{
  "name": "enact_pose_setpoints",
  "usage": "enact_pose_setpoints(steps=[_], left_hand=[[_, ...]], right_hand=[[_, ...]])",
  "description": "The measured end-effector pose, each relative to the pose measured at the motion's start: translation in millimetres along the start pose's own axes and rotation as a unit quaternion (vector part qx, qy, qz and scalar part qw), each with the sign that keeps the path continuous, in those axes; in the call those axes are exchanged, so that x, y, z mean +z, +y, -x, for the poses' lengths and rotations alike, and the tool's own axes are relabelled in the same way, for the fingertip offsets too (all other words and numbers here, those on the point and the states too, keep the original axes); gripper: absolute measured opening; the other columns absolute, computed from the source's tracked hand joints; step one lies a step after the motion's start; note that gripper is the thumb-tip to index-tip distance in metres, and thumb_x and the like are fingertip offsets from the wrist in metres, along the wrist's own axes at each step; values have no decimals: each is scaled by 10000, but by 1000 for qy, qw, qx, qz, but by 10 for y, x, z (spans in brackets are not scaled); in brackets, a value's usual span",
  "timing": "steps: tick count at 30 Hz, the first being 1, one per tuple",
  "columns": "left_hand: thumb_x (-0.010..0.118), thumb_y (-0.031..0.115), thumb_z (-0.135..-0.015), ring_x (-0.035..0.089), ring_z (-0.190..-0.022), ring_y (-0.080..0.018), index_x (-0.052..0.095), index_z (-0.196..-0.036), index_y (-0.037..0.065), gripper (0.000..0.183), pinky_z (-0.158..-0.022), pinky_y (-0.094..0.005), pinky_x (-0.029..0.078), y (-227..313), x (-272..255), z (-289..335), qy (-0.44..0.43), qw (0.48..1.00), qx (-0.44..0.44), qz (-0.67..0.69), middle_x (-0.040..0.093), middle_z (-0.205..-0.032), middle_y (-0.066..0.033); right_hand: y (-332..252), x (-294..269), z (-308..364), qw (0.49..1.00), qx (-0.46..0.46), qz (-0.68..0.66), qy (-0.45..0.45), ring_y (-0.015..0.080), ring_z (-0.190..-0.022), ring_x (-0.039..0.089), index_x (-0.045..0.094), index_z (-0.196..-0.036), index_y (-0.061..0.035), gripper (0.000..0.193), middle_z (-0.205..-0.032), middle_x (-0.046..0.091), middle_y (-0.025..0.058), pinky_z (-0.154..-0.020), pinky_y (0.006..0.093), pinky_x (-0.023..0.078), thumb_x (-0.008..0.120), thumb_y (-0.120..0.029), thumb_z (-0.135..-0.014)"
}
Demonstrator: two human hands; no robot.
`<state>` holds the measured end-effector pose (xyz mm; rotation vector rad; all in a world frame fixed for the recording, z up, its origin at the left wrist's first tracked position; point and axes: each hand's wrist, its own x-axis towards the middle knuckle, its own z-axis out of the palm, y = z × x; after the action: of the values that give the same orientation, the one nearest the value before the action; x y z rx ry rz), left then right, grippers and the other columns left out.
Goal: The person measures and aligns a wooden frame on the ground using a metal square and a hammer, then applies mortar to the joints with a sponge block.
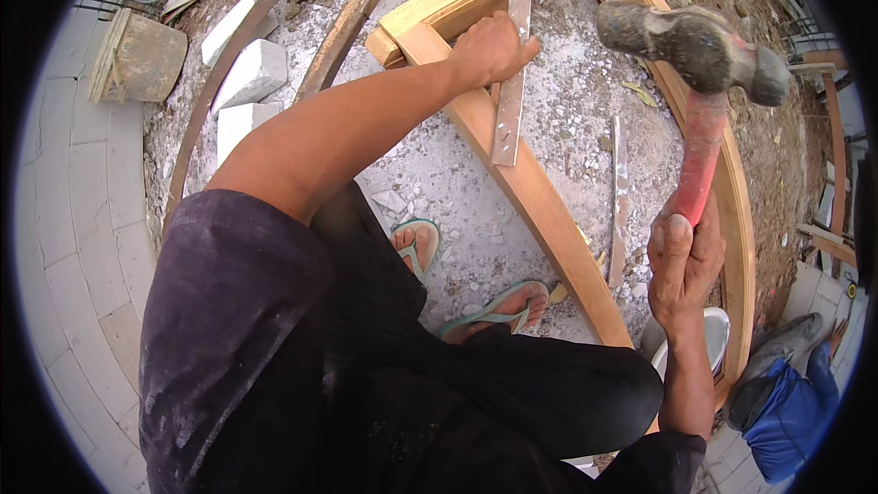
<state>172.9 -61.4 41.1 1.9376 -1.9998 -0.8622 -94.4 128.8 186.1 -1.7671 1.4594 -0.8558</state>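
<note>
A pale wooden frame [549,220] with curved sides lies on the ground ahead of me. Across its near side runs a narrow, worn wooden strip [509,119], spattered with white. My left hand [492,50] is closed at the strip's edge, its thumb against the strip; whether a small thing such as a nail sits under the fingers is hidden. Raised over the frame's right side is a hammer [702,119] with a dark, worn steel head and a red handle. My right hand [684,265] wraps round the lower handle, and the head hangs apart from the wood.
White blocks [251,73] and long dark wooden strips [352,18] lie at the left, near a dirty bucket [146,55]. A white pail [716,338] stands inside the frame's right end. Another person in blue [786,421] is low at the right. Rubble covers the ground.
</note>
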Motion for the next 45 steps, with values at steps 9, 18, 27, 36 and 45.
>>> enact_pose_setpoints(steps=[9,18,27,36,45], left_hand=[[603,483,-950,659,-1108,-462,535,-1188,-150,680,-971,-508,526,165,70,-58,5,1000,12,8,670,-1148,-331],[610,501,-951,661,-1114,-444,539,-1185,-149,694,-979,-496,526,120,137,-61,20,999,43,18,669,-1158,-325],[606,476,-951,657,-1113,-462,548,-1175,-151,668,-980,-507,521,-5,36,-41,-2,1000,-13,17,665,-1162,-337],[609,476,-948,660,-1110,-460,532,-1198,-154,683,-980,-508,519,-85,49,10,30,999,25,27,669,-1148,-337],[598,487,-951,666,-1095,-452,553,-1163,-151,674,-964,-507,529,73,114,-89,34,999,27,-5,678,-1131,-329]], right_hand=[[154,58,-31,960,41,209,-182,270,-489,545,535,-1047,-12,212,-557,483,159,-493,386,405,563,-222,-1050],[201,90,20,973,-6,180,-141,351,-502,567,518,-1046,12,248,-569,500,169,-484,396,402,555,-233,-1042],[-111,55,-79,988,10,-145,47,98,-521,473,519,-1084,48,327,-560,410,84,-467,337,370,509,-280,-1081],[-92,54,-97,993,52,38,-95,314,-532,569,533,-1052,19,276,-592,504,184,-515,412,418,519,-256,-1070],[276,85,-1,964,82,155,-199,489,-552,497,495,-1053,28,302,-594,478,262,-524,499,396,549,-269,-1055]])
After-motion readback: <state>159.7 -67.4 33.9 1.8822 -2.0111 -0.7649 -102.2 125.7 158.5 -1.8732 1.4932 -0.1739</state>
